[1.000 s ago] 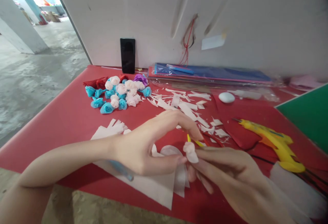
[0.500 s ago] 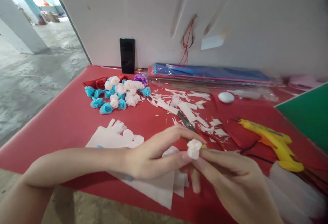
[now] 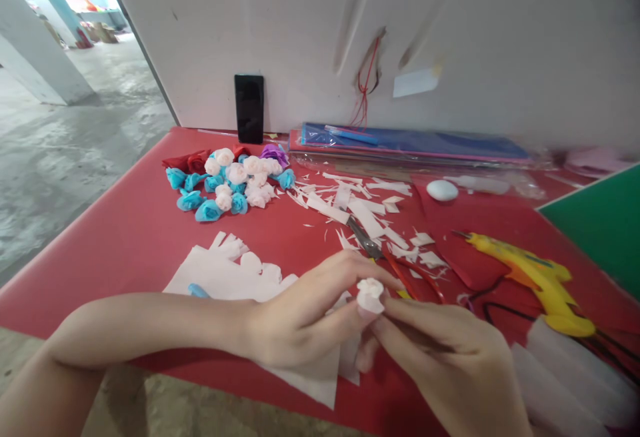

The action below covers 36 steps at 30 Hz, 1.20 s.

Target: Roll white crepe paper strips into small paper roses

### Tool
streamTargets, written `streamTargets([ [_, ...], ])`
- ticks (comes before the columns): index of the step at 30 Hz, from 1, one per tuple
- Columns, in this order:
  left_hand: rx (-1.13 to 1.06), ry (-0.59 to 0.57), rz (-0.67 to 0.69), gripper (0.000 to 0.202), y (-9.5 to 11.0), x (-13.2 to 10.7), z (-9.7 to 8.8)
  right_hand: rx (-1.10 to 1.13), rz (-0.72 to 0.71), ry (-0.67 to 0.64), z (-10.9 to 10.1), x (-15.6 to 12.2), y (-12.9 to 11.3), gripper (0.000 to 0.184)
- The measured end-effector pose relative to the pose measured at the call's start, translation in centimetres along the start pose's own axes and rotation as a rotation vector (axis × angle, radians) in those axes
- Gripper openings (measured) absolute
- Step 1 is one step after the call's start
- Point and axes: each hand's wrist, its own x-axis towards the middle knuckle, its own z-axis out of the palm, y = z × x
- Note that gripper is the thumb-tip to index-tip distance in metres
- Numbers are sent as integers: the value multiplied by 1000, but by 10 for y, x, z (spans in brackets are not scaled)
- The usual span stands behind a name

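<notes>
A small white paper rose (image 3: 371,292) is pinched between the fingertips of both hands, its petals facing up. My left hand (image 3: 310,317) comes in from the left and grips it with thumb and fingers. From the right, my right hand (image 3: 445,343) closes thumb and forefinger on the rose's other side. Beneath my left forearm lie white paper sheets (image 3: 210,273) with cut petal shapes. Just beyond the fingertips rest scissors (image 3: 367,240) with red handles, partly hidden by my left hand.
Finished blue, white, red and purple paper roses (image 3: 235,183) cluster at the back left. White paper scraps (image 3: 370,213) litter the middle. A yellow glue gun (image 3: 530,277) with dark cords lies at right. A phone (image 3: 249,109) leans on the panel; a white egg-shaped object (image 3: 442,190) sits nearby.
Both hands have shifted slightly left with the rose, which now looks turned, with a petal showing lower at its front. More of the scissors' red handles shows.
</notes>
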Motion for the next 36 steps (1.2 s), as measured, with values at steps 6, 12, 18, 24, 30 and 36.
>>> streamTargets([
  [6,166,74,86,18,1,-2,0,-130,-117,-16,-1,-3,-2,27],
  [12,252,89,101,22,3,-4,1,-231,-247,24,-7,-6,3,20],
  [18,390,168,226,20,1,-1,1,-275,-321,27,-10,-10,2,21],
  [24,442,183,296,19,-2,1,3,-349,-402,-19,-15,-8,2,23],
  [30,543,171,332,22,-1,-2,2,-505,-592,93,-12,-12,13,19],
  [36,643,196,401,24,-2,-2,3,-564,-664,231,-7,-24,22,14],
])
